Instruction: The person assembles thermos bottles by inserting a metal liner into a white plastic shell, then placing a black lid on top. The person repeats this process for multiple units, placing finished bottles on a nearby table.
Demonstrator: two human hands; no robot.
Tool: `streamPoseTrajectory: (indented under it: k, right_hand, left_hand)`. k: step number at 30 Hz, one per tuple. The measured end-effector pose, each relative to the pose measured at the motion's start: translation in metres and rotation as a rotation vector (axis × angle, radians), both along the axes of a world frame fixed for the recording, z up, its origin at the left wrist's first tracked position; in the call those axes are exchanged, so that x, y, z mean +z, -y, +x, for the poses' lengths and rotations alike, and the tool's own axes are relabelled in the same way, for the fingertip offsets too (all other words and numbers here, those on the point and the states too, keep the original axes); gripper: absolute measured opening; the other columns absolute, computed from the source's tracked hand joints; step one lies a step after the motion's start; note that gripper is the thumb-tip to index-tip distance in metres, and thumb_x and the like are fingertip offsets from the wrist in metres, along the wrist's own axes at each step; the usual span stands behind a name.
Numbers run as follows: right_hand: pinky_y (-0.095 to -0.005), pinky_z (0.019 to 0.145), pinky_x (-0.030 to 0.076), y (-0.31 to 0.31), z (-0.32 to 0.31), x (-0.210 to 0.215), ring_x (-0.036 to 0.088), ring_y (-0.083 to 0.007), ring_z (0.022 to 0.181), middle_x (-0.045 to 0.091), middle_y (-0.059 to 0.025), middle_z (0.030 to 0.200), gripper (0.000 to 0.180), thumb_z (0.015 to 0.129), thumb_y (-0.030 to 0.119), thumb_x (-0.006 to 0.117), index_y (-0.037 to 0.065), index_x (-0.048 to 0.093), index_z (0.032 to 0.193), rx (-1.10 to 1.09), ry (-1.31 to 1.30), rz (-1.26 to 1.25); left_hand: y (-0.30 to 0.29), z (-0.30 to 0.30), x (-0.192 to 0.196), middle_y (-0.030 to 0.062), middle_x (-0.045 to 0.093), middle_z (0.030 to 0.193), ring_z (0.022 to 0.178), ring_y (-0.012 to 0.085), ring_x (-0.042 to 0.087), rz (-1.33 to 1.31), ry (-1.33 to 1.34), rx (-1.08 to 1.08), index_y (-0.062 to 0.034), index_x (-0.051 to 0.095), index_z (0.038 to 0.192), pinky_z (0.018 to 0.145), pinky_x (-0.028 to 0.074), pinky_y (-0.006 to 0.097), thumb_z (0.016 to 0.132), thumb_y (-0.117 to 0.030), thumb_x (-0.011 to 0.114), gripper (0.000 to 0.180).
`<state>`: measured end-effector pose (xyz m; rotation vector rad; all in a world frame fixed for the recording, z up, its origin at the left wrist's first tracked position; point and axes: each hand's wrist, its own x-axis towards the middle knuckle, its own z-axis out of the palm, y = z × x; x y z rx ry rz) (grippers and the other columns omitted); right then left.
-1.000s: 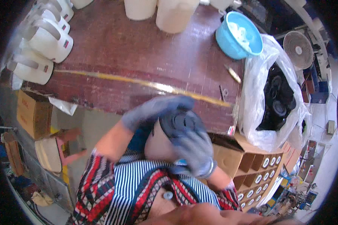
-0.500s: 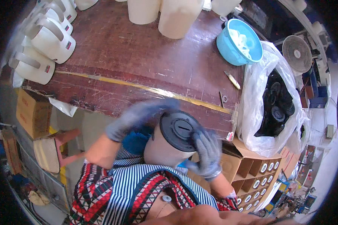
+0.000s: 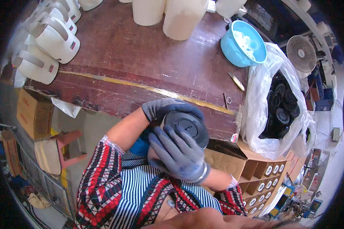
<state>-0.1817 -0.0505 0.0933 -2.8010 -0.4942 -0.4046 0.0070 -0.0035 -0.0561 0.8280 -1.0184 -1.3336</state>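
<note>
Grey-gloved right hand (image 3: 178, 153) nearest, fingers spread and pressed flat over black round lid (image 3: 187, 126) of a pale container (image 3: 153, 154) held against the lap, just below the table's near edge. Grey-gloved left hand (image 3: 165, 108) cupped around the far rim of the same lid, gripping it. Container's long axis tilted, lid end pointing up and away toward the table, body mostly hidden under the hands. Striped and red-patterned sleeves at the lower edge. Open brown cardboard box (image 3: 225, 162) just right of the right forearm; beyond it a divided carton (image 3: 267, 179) with round white-and-black items in its cells. Small brown carton (image 3: 33, 113) on the floor at left, beside a pink stool (image 3: 59, 149). Dark red wooden table (image 3: 141, 65) with a yellow strip along its front. Clear plastic bag (image 3: 271, 114) of black lids at the table's right end. Blue bowl (image 3: 242, 45) holding white rings, farther right. White handled jugs (image 3: 46, 45) with small red-and-dark square labels at far left; plain white containers (image 3: 181, 17) along the far edge. White fan (image 3: 301, 54) beyond the bag.
</note>
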Motion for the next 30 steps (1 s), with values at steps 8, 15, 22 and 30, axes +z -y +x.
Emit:
streamPoseTrajectory:
  k: [8,15,22,30]
  right_hand:
    - [-0.0567,0.109,0.043,0.097,-0.079,-0.043,0.065,-0.0401,0.119,0.068,-0.0201,0.129,0.070,0.089,0.068,0.057,0.006,0.071,0.119,-0.053,-0.094,0.224]
    - [-0.0579,0.115,0.035,0.071,-0.005,0.026,0.050,-0.0413,0.138,0.048,-0.0258,0.152,0.095,0.080,0.069,0.067,0.005,0.051,0.147,0.362,-0.427,0.160]
    - [-0.0591,0.115,0.034,0.064,0.008,0.010,0.043,-0.0462,0.143,0.046,-0.0255,0.154,0.098,0.085,0.070,0.063,0.003,0.044,0.152,0.499,-0.458,0.280]
    - [-0.0571,0.118,0.031,0.090,-0.001,0.002,0.040,-0.0475,0.144,0.039,-0.0264,0.159,0.100,0.086,0.079,0.050,0.002,0.045,0.150,0.399,-0.532,0.304]
  left_hand:
    - [-0.068,-0.016,0.074,0.0150,0.053,0.153,0.142,0.0287,0.048,0.042,0.637,0.311,0.0029,0.054,0.146,0.122,0.033,0.043,0.104,-0.026,0.056,0.051]
    - [-0.023,0.024,0.060,0.0138,0.058,0.147,0.135,0.0211,0.054,0.018,0.527,0.147,-0.0007,0.055,0.145,0.120,0.039,0.039,0.096,-0.009,0.063,0.050]
    - [0.000,0.002,0.037,0.0143,0.059,0.146,0.136,0.0238,0.054,-0.065,0.203,-0.068,-0.0017,0.061,0.141,0.119,0.038,0.036,0.109,-0.020,0.042,0.042]
    - [-0.007,0.002,0.053,0.0134,0.057,0.148,0.137,0.0290,0.052,-0.204,0.384,-0.030,-0.0066,0.057,0.145,0.121,0.035,0.038,0.098,-0.014,0.059,0.048]
